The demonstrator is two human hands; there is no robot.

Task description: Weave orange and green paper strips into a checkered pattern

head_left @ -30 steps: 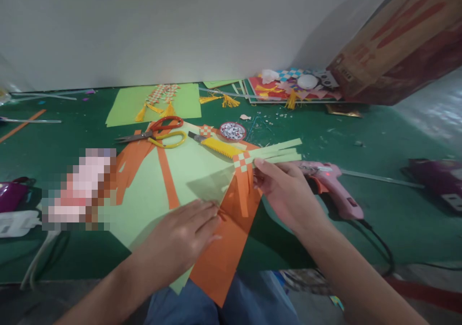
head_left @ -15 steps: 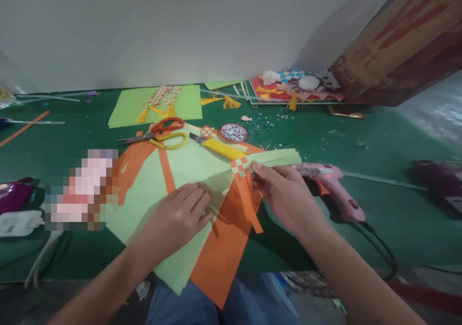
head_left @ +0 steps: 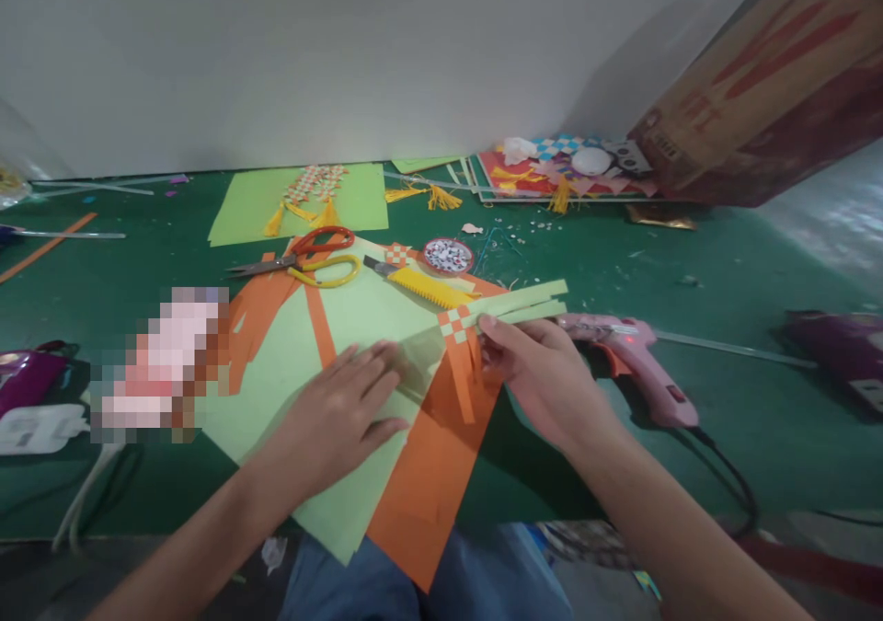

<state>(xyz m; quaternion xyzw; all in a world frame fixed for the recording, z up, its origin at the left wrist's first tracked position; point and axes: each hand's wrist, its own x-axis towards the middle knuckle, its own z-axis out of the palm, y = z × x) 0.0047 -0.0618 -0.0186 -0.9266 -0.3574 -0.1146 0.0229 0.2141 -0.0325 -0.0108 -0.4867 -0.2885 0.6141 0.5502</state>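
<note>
Green counter [head_left: 731, 271] with paper. The orange-and-green woven piece [head_left: 455, 325] lies just left of the right hand [head_left: 562, 382], whose closed fingers pinch its edge; its green strips [head_left: 531, 300] run rightward, orange ones nearer the wearer. Left hand [head_left: 338, 409], farther off: fingers loosely spread, apparently empty, over green sheets [head_left: 345, 520].

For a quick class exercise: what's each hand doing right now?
Left hand: open, over green paper.
Right hand: closed, holding checkered woven strips.
</note>
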